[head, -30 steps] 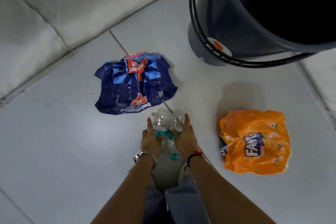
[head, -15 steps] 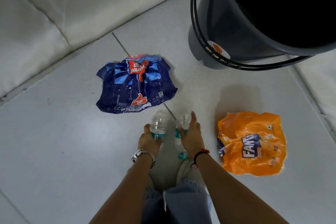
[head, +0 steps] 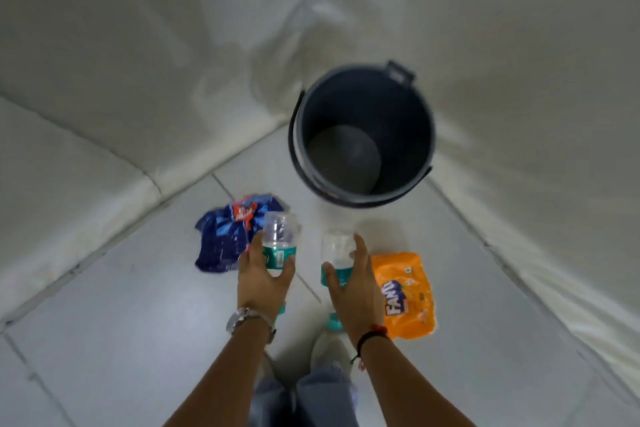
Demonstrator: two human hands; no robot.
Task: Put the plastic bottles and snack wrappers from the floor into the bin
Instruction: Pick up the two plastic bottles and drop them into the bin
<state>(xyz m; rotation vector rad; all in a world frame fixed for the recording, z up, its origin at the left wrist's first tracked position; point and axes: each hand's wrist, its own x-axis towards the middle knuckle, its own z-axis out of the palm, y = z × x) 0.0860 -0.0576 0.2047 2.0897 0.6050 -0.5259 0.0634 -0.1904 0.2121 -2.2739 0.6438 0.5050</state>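
— Two bottles are showing, one in each hand. What are they like?

— Both are clear, see-through plastic with a teal band around the middle. The left bottle (head: 279, 243) is round and a bit squashed-looking. The right bottle (head: 336, 258) is the same kind, and a teal cap is peeking out below the hand.

— How are the hands holding them?

— The left hand (head: 264, 279) is wrapping its fingers around the band of its bottle, with the bottle's bottom pointing away from the person. A shiny metal watch (head: 242, 321) is sitting on that wrist. The right hand (head: 353, 291) is curling around its bottle too, thumb on the near side and fingers stretching up along the far side. A dark thread band with a red bit (head: 372, 336) is hugging that wrist. Both arms are reaching out straight, side by side, over the floor.

— Where is the bin?

— The bin (head: 420, 135) is standing ahead of the hands, near the white padded wall (head: 138, 45). It is a dark grey round bucket with a thin handle hanging down its side, and the inside is looking smooth and bare.

— And the wrappers?

— The blue wrapper (head: 221, 239) is lying crumpled and shiny on the pale floor tiles (head: 121, 305), just beside the left bottle. The orange wrapper (head: 407, 298) is lying flatter, crinkly, just beside the right hand.
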